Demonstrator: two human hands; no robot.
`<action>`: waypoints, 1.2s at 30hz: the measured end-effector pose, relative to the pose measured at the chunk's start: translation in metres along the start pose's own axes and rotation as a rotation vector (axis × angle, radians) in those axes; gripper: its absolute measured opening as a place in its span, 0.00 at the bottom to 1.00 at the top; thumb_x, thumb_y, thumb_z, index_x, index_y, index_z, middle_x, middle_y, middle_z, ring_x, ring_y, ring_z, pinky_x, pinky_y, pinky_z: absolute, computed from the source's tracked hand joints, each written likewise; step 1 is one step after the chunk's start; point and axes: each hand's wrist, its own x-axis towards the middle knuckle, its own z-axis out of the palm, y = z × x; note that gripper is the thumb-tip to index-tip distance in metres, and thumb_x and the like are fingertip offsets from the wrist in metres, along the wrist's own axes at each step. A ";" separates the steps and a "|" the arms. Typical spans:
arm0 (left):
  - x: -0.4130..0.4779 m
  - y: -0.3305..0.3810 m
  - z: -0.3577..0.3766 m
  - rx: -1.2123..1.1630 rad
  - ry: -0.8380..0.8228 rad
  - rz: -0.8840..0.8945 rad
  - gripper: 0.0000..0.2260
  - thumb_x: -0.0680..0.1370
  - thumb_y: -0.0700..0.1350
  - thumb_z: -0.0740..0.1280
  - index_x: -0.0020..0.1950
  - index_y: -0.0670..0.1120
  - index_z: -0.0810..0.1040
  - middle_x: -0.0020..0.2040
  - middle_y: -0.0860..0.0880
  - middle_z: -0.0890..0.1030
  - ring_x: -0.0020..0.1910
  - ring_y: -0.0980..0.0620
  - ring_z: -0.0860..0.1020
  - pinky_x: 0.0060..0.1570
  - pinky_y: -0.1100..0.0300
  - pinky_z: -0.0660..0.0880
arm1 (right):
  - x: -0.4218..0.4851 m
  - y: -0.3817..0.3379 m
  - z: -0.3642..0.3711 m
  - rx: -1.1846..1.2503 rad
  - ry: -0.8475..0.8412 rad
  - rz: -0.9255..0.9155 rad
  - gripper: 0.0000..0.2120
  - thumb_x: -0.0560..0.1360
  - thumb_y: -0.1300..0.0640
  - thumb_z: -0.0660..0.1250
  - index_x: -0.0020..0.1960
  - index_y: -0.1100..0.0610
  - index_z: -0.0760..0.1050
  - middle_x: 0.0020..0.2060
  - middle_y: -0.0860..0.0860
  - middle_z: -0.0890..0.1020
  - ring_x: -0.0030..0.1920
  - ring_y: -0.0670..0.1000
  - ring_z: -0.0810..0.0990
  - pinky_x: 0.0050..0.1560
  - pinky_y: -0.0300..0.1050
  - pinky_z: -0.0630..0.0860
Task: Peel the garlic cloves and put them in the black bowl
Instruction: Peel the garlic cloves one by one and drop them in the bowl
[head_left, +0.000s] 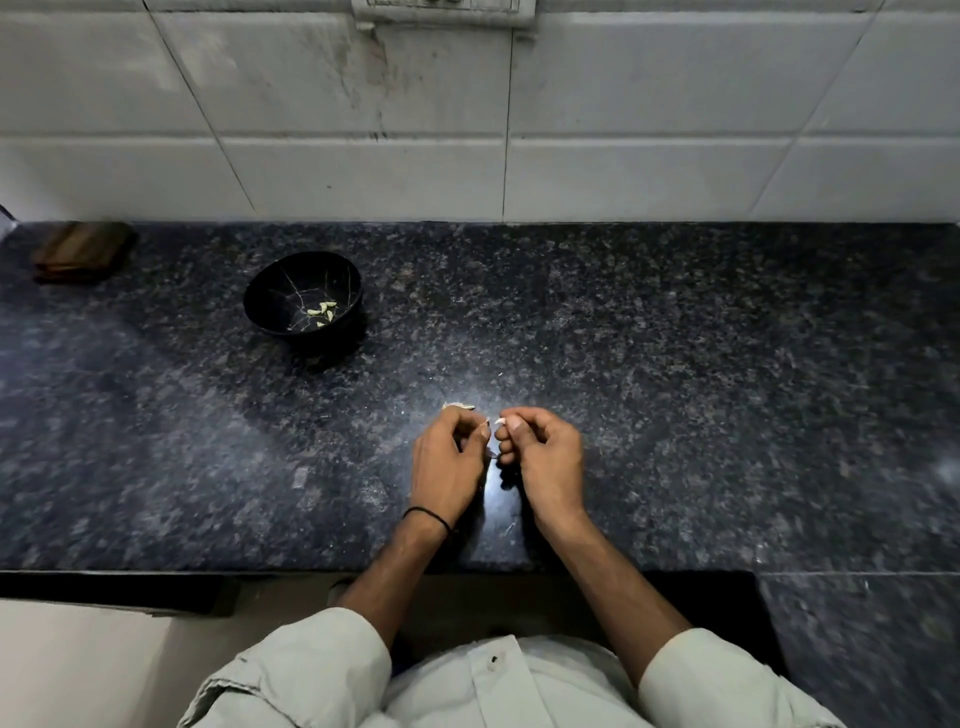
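Observation:
A black bowl (270, 296) stands on the dark granite counter (675, 364) at the back left, with several small pale peeled garlic cloves (323, 310) in its bottom. My left hand (447, 462) and my right hand (545, 457) hover close together over the counter's front middle, fingers curled. My right hand pinches a small white garlic clove (501, 421) between thumb and fingertip. What my left hand's curled fingers hold is hidden. A scrap of pale garlic skin (458, 406) lies on the counter just beyond my left hand.
A brown wooden block (80, 252) lies at the counter's back left corner. A white tiled wall (467, 114) rises behind the counter. The counter's front edge (208, 571) runs just below my wrists, and the counter extends forward at the right.

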 end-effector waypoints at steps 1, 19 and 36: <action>0.000 -0.001 0.000 -0.011 -0.012 0.011 0.07 0.78 0.36 0.67 0.48 0.48 0.80 0.43 0.54 0.83 0.41 0.57 0.80 0.40 0.68 0.74 | 0.000 0.000 0.000 0.006 -0.007 0.004 0.08 0.81 0.64 0.64 0.47 0.58 0.81 0.33 0.51 0.82 0.31 0.50 0.76 0.28 0.47 0.72; -0.004 0.000 0.001 -0.263 -0.024 0.053 0.04 0.77 0.38 0.71 0.46 0.46 0.82 0.43 0.50 0.84 0.43 0.52 0.82 0.41 0.64 0.78 | 0.001 -0.003 0.000 0.149 -0.100 0.172 0.10 0.81 0.60 0.66 0.42 0.62 0.76 0.29 0.53 0.76 0.26 0.47 0.70 0.25 0.42 0.66; -0.003 -0.001 -0.001 -0.381 -0.038 -0.013 0.05 0.77 0.35 0.70 0.49 0.44 0.82 0.45 0.47 0.85 0.46 0.50 0.83 0.45 0.58 0.79 | -0.001 -0.001 0.000 -0.113 -0.030 0.013 0.06 0.79 0.57 0.70 0.45 0.57 0.83 0.34 0.48 0.84 0.36 0.43 0.79 0.41 0.43 0.74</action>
